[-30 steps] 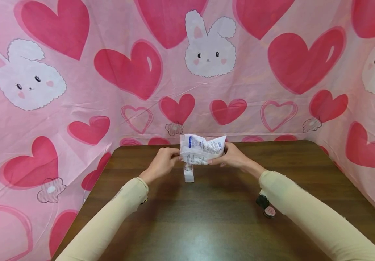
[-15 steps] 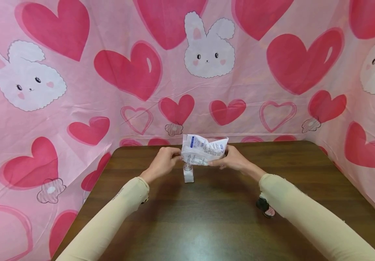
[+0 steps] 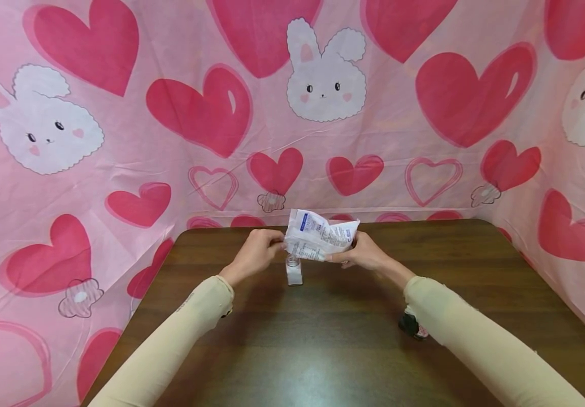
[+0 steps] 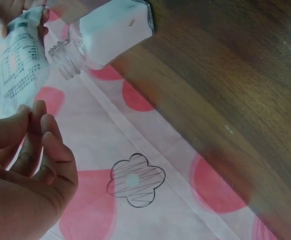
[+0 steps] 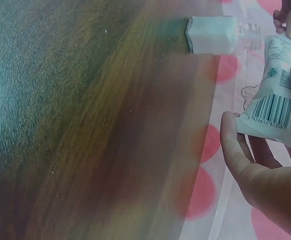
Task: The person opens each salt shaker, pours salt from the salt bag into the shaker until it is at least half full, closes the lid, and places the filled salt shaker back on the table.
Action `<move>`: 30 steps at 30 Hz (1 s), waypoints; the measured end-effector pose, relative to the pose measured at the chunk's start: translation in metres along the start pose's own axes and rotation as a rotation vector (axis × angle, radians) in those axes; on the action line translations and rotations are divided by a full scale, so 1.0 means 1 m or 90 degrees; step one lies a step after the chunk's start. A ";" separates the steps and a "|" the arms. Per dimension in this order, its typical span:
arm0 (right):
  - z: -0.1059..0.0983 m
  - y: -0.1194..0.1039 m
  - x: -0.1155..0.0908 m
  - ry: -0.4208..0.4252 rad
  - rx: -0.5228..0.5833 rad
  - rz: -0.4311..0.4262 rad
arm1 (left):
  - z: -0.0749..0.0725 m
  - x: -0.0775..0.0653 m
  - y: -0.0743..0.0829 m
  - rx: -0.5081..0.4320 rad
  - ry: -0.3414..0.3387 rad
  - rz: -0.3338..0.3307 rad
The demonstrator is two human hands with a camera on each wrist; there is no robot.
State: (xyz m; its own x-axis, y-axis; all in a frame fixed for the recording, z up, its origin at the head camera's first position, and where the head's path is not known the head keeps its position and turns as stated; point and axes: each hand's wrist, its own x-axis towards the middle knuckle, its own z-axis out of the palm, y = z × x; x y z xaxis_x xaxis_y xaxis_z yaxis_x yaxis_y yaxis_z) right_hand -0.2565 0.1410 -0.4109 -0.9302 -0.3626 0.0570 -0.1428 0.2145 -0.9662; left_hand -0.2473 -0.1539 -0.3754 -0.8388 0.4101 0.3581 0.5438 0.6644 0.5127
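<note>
A white printed packet (image 3: 320,236), with a barcode visible in the right wrist view, is held tilted above the table. My right hand (image 3: 368,252) grips its right end, thumb on the near side. At the packet's lower left corner, my left hand (image 3: 258,250) pinches the edge between thumb and fingertips. Just below that corner stands a small clear bottle (image 4: 115,32), nearly filled with white contents. Its threaded neck (image 4: 65,59) is uncapped, and the packet's corner sits right over it in the head view.
A dark lid-like piece (image 3: 409,324) lies by the right sleeve, which partly hides a pink disc beside it. White specks (image 4: 229,129) dot the brown wooden table (image 3: 292,350). Pink cloth with hearts and rabbits (image 3: 394,113) hangs behind the table.
The packet has shifted slightly right and tilted clockwise in the head view, showing more of the bottle neck. My right sleeve now covers more of the pink disc. The bottle has stayed put.
</note>
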 end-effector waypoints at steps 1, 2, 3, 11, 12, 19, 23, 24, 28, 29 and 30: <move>0.001 0.000 -0.001 0.001 0.004 0.002 | 0.000 0.000 0.000 0.000 0.000 0.000; 0.001 0.000 -0.001 0.001 0.007 0.004 | 0.000 0.000 0.000 0.000 0.000 0.002; 0.002 0.000 -0.002 0.003 0.011 0.008 | 0.000 0.000 0.000 0.001 0.001 0.004; 0.005 0.003 -0.004 0.012 0.029 0.029 | 0.000 0.001 0.001 0.003 -0.005 -0.001; 0.005 0.003 -0.004 0.012 0.030 0.029 | 0.000 0.001 0.001 0.002 -0.005 -0.003; 0.006 0.010 -0.006 0.007 0.069 0.041 | 0.001 0.002 0.003 0.000 0.000 -0.006; 0.008 0.014 -0.007 0.004 0.096 0.046 | 0.002 0.003 0.003 0.001 0.006 -0.003; 0.008 0.014 -0.007 0.005 0.102 0.047 | 0.002 0.003 0.003 0.001 0.007 -0.003; 0.011 0.015 -0.009 0.007 0.140 0.063 | 0.002 0.005 0.004 -0.001 0.013 -0.004; 0.012 0.015 -0.010 0.006 0.150 0.067 | 0.002 0.006 0.005 -0.002 0.014 -0.005; 0.013 0.016 -0.010 0.005 0.159 0.070 | 0.002 0.006 0.005 -0.003 0.015 -0.006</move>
State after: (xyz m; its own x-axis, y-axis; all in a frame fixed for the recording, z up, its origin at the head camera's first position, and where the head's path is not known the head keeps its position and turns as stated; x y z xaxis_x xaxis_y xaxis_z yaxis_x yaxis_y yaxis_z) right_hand -0.2451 0.1367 -0.4300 -0.9380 -0.3428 -0.0512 0.0465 0.0221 -0.9987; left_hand -0.2494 -0.1470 -0.3719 -0.8428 0.3898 0.3712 0.5364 0.6649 0.5197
